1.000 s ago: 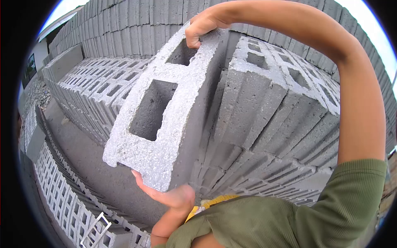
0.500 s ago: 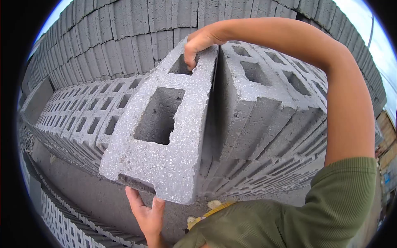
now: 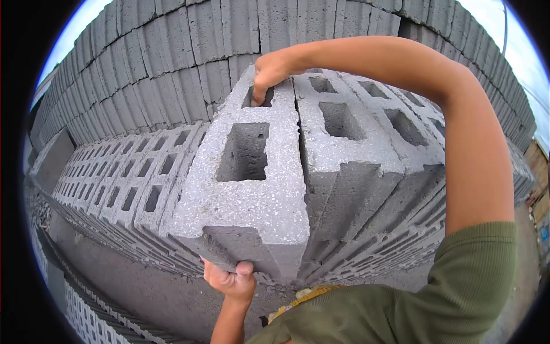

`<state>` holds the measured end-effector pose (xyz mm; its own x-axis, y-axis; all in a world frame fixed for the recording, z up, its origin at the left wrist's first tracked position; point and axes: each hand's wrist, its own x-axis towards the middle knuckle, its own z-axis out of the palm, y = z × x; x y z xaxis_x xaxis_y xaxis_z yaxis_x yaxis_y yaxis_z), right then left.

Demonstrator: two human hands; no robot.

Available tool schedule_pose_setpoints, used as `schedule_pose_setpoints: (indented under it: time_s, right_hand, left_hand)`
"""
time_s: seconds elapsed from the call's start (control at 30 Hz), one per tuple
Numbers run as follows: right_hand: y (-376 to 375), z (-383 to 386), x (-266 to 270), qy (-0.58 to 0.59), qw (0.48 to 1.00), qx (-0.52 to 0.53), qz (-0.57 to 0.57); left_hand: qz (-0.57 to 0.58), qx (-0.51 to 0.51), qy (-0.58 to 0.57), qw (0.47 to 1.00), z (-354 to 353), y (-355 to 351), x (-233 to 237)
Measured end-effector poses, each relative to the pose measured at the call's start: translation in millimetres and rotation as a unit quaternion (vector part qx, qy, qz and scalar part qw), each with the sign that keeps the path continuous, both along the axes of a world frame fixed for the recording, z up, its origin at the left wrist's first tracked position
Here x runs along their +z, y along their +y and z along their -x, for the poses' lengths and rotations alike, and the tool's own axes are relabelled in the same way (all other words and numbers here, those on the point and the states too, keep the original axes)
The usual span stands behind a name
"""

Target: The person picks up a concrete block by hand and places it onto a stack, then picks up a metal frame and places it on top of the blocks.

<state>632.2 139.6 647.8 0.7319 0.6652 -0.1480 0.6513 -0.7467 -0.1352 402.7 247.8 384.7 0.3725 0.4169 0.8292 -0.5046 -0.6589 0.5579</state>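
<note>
A grey hollow concrete block [image 3: 246, 203] stands in the middle of the view, its holed face up. My right hand [image 3: 270, 73] reaches over from the right with its fingers hooked into the block's far hole. At the near end my left hand [image 3: 232, 281] grips the lower edge below the end groove, thumb on the near face; its other fingers are partly hidden under the block. Close along the block's right side is a row of similar blocks [image 3: 349, 152], a thin dark gap between them.
A lower row of holed blocks [image 3: 129, 172] runs off to the left. Behind rises a tall wall of stacked blocks [image 3: 166, 46]. More blocks [image 3: 91, 312] stand at the lower left, across a strip of bare ground [image 3: 114, 252].
The block has come upright from a tilt and moved right against the neighbouring row, narrowing the gap. Both hands have moved with it, the left one rising slightly.
</note>
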Motion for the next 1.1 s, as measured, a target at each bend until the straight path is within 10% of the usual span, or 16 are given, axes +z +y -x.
schedule_pose_setpoints:
  time_s: [0.5, 0.67, 0.87, 1.1]
  right_hand:
    - [-12, -32, -8, -0.138, 0.988, 0.063, 0.042]
    - [-7, -71, -5, 0.01, 0.999, 0.02, 0.046]
    - [-6, -24, -7, -0.14, 0.989, 0.017, 0.054]
    - [-9, -36, -3, -0.13, 0.988, 0.06, 0.055]
  left_hand:
    - [-0.022, -0.045, -0.025, 0.998, -28, 3, -8]
    - [0.014, -0.09, 0.024, 0.996, -28, 5, 13]
    - [-0.036, -0.008, 0.065, 0.997, -22, 21, 7]
    - [-0.04, -0.032, -0.102, 0.993, -38, 10, 36]
